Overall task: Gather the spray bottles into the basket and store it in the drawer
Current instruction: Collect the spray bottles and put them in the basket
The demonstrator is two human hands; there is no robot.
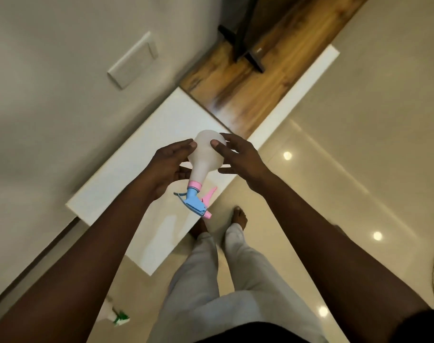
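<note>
Head camera looks steeply down, close above hands (206, 164).

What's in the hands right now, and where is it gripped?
A white spray bottle with a blue and pink nozzle, held between both hands: left hand and right hand grip its round body, nozzle pointing toward the person.

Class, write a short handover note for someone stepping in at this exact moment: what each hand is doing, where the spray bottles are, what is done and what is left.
Left hand: gripping the white bottle with the pink and blue trigger, held nozzle-down above the white surface.
Right hand: fingertips on the same bottle's body.
Second bottle, green trigger, lies on the floor at lower left.
Basket and drawer: not in view.
Done: one bottle picked up.
Left: put it in the basket, fetch the green one, store the basket in the drawer.
</note>
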